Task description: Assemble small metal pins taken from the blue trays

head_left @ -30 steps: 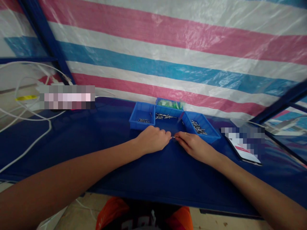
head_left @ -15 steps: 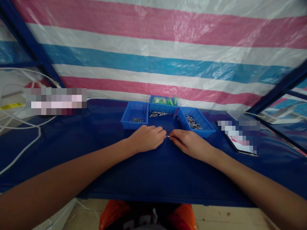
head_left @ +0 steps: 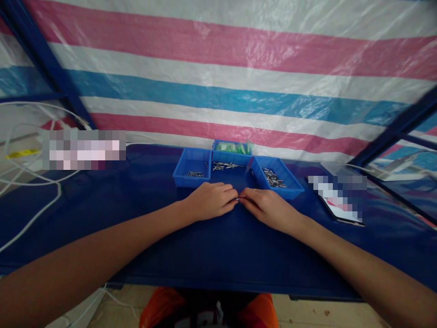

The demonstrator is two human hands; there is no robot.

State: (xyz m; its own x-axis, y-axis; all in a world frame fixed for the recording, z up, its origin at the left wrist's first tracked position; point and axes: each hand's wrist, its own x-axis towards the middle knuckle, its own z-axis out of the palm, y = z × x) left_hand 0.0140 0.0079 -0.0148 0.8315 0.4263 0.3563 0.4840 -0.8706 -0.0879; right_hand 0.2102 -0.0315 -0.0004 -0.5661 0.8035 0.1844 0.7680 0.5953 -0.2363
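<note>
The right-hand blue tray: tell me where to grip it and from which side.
Probably best to grip the right tray by its near-right rim, coming from the right, thumb outside and fingers over the edge. That wall stands bare; the metal pins lie inside, and the right hand sits at its left near corner.

Our arms are bare from the near edge of the view out to the hands, with no sleeves, watch, rings or gloves showing on either. The left hand (head_left: 210,200) and the right hand (head_left: 269,208) are both uncovered, fingers (head_left: 228,187) bare to the tips. Low in the middle, between the arms, we see our orange garment (head_left: 160,307), with a dark panel (head_left: 208,314) at its centre carrying pale lettering too cut off to read.
</note>
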